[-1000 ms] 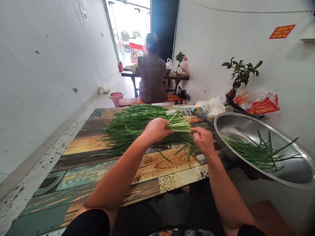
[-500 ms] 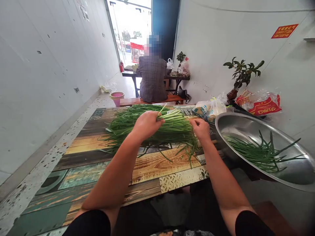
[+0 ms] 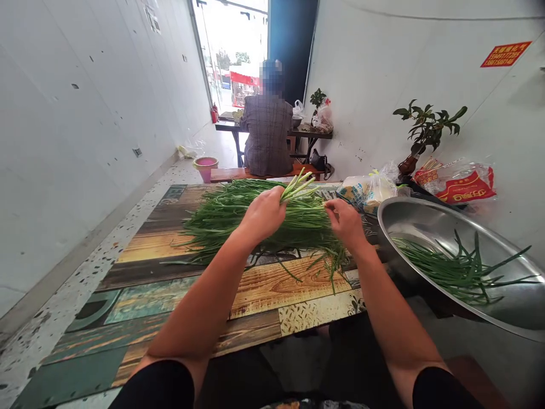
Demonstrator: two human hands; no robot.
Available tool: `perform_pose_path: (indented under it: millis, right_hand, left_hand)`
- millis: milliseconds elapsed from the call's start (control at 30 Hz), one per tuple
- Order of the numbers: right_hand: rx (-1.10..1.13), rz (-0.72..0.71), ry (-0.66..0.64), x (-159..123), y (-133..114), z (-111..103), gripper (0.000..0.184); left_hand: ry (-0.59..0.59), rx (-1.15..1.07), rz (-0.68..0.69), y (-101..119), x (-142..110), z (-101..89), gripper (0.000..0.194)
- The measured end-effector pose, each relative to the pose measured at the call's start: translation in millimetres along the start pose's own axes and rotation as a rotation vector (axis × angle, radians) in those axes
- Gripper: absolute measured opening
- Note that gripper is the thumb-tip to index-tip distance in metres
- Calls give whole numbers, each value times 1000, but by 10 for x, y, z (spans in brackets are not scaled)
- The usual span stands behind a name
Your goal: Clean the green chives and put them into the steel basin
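A large heap of green chives [image 3: 221,218] lies across the wood-patterned table [image 3: 255,292], stem ends to the right. My left hand [image 3: 266,213] is closed round a small bunch of chives [image 3: 297,186], whose pale stem ends stick up past the fingers. At the heap's right end, my right hand [image 3: 346,220] has its thumb and forefinger pinched together by the stem tips. What lies in that pinch is too small to make out. Loose chive scraps [image 3: 334,264] lie below the right hand. More chives [image 3: 451,270] rest in a big steel basin [image 3: 525,332] at the right.
Bagged packages [image 3: 368,190] and a red plastic bag [image 3: 470,186] lie behind the basin, beside a potted plant [image 3: 426,128]. Beyond the table, a person [image 3: 268,133] sits on a bench, back turned, at another table. A pink bucket [image 3: 206,168] stands on the floor.
My left hand has moved slightly right, and the bunch's stem ends now point more upward and fan apart. My right hand has shifted a little toward them. The view has turned slightly left.
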State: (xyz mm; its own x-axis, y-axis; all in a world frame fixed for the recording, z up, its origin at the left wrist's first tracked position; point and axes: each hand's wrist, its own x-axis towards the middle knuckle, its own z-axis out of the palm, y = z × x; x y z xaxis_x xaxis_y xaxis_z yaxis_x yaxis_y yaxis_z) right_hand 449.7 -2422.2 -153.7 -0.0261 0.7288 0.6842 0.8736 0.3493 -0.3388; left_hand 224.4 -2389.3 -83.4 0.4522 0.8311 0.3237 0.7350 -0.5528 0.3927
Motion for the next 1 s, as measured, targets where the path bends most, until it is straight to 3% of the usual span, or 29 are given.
perform_pose_path:
  millis: [100, 200, 367, 600, 767, 900, 1000]
  right_hand:
    - [115, -10, 14, -165, -249, -111, 18]
    - [248, 106, 5, -252, -376, -174, 16]
    - [571, 389, -53, -282, -390, -214, 26]
    - [869, 580, -2, -246, -389, -224, 30]
    - [1110, 720, 21, -221, -451, -76, 32]
    - [972, 655, -34, -266, -525, 84, 28]
    - [849, 612, 59, -293, -459, 130, 26]
  left_hand:
    - [-55, -33, 56, 37, 1, 66, 18]
    - [-115, -21, 84, 78, -10, 134, 27]
    - [-59, -44, 151, 105, -25, 179, 27]
    - [-198, -150, 144, 121, -33, 149, 33]
    - [-201, -182, 143, 119, -32, 163, 27]
    - [-208, -169, 134, 125, -29, 161, 28]
    - [-211, -113, 131, 129, -31, 136, 26]
